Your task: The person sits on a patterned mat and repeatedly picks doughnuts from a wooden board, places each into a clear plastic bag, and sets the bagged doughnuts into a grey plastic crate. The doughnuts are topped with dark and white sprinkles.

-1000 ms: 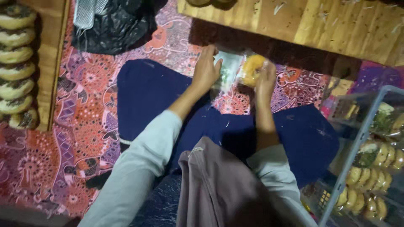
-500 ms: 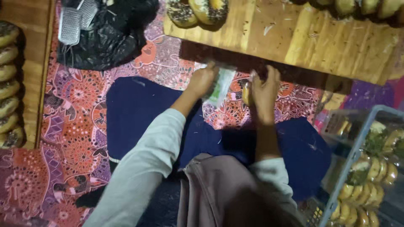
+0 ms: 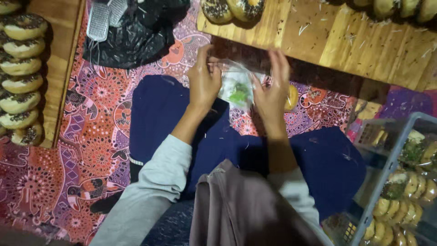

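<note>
Holding a clear bag [image 3: 237, 86] between them, both hands work just above the lap. The left hand [image 3: 203, 84] pinches the bag's left edge, fingers [image 3: 205, 54] closed on the film; the right hand [image 3: 271, 93] grips the right edge, fingers [image 3: 278, 64] closed on it too. Something green shows through the plastic, between the two sets of fingers. A yellowish donut [image 3: 292, 96] peeks out just behind the right palm; whether it touches the bag I cannot tell.

Beyond the fingertips lies a wooden board [image 3: 346, 41] with sprinkled donuts [image 3: 232, 9] at its near corner. Far left of the left fingers a second board carries a row of iced donuts [image 3: 20, 77], and a black bag [image 3: 132, 36] with a metal grater [image 3: 99, 20] lies up-left. Right of the right hand, well apart, a crate [image 3: 387, 168] holds packed donuts.

The bag looks light, thin and slippery, limp unless pulled taut; edges and corners seem the sure hold, pinched gently, since the contents would likely squash.
</note>
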